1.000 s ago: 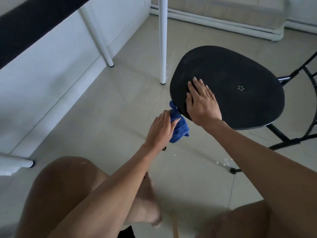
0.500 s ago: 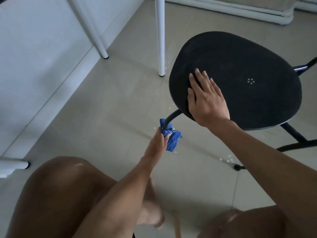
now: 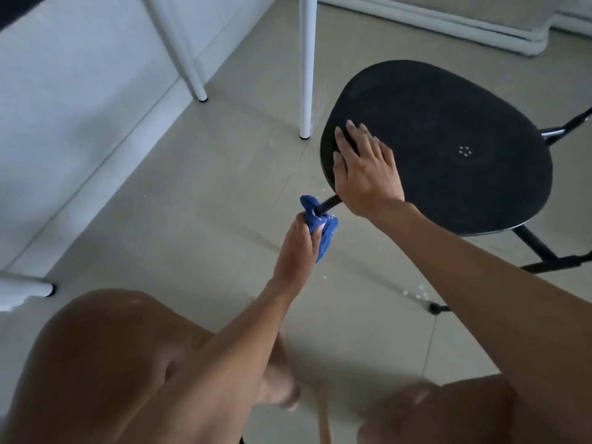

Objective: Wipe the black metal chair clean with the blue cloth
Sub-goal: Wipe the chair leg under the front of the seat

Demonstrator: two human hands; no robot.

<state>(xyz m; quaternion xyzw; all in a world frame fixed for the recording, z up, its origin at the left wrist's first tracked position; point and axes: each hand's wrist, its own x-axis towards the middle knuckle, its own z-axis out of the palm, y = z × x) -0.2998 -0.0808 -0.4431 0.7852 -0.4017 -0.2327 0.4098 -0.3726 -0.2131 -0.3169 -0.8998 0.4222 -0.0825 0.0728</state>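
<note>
Wrapping the blue cloth (image 3: 318, 224) round the chair (image 3: 448, 139) leg, the left hand (image 3: 296, 248) gripped tight; the right hand (image 3: 363, 168) lay flat (steadying the seat, best kept so).

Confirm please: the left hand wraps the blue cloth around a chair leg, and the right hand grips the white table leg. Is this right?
Not quite. The right hand does not grip the white table leg; it rests flat on the black seat, as the head view shows. The left hand does wrap the blue cloth around a chair leg.
</note>
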